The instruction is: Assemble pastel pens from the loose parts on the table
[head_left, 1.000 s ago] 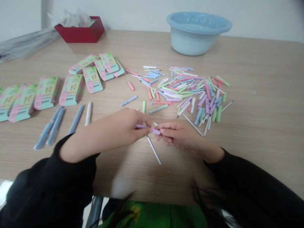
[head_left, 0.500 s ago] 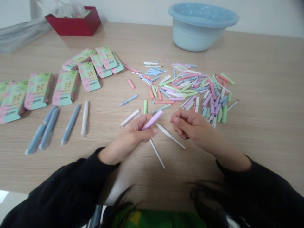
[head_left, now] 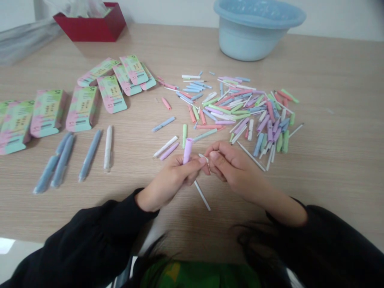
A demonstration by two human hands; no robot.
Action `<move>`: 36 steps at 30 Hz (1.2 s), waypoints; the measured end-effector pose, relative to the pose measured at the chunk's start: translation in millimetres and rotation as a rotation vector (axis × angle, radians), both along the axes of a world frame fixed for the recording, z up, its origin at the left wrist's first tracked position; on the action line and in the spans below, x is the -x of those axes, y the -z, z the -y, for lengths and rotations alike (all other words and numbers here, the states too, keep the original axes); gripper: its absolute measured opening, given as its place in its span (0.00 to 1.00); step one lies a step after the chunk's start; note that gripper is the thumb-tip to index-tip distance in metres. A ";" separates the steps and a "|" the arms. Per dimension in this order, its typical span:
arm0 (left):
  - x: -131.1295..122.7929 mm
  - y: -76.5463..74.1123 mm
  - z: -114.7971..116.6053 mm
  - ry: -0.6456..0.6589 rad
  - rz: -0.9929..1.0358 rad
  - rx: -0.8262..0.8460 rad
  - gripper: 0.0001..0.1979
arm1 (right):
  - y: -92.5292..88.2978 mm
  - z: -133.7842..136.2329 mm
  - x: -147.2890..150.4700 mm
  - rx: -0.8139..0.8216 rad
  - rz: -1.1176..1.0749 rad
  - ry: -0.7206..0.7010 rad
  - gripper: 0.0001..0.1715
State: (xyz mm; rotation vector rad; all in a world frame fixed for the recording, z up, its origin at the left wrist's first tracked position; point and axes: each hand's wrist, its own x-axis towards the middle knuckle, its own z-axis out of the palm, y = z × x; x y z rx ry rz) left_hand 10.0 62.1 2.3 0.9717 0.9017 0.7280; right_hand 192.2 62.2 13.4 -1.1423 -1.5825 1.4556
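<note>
My left hand (head_left: 177, 174) is closed around a purple pen barrel (head_left: 187, 151), which stands nearly upright out of the fist. My right hand (head_left: 232, 164) is pinched on a small white pen part (head_left: 203, 157) between the two hands; the fingers hide most of it, and the left fingertips come close to or touch it. A thin white stick (head_left: 203, 196) lies below the left hand. Beyond that hand lie a white pen piece (head_left: 165, 146), a purple one (head_left: 169, 151) and a green one (head_left: 185, 136). Another white stick (head_left: 251, 157) rests past the right hand.
A pile of pastel pen parts (head_left: 240, 104) spreads across the middle. Several printed boxes (head_left: 81, 108) lie at left, with blue pens (head_left: 90, 156) and a white pen (head_left: 108, 148) before them. Behind stand a red box (head_left: 93, 30) and a blue basin (head_left: 249, 42).
My right hand has moved left to meet the left hand and now grips the white part that showed between them. The purple barrel has tipped more upright. The view has shifted slightly.
</note>
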 end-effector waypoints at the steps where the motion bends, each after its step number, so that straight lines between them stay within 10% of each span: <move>1: -0.1 0.0 -0.2 -0.008 0.031 0.016 0.15 | 0.7 -1.1 -2.2 0.060 -0.054 0.019 0.08; 9: 2.4 7.3 -6.1 0.003 0.131 0.119 0.13 | -1.6 -8.9 -29.8 0.214 -0.112 -0.030 0.21; 25: 4.0 10.7 -2.2 0.046 0.209 0.140 0.13 | -2.5 -10.8 -35.7 -0.220 -0.071 0.148 0.02; 36: 3.9 9.8 -1.7 0.062 0.227 0.130 0.14 | -6.6 1.6 -18.3 -0.108 -0.070 0.260 0.05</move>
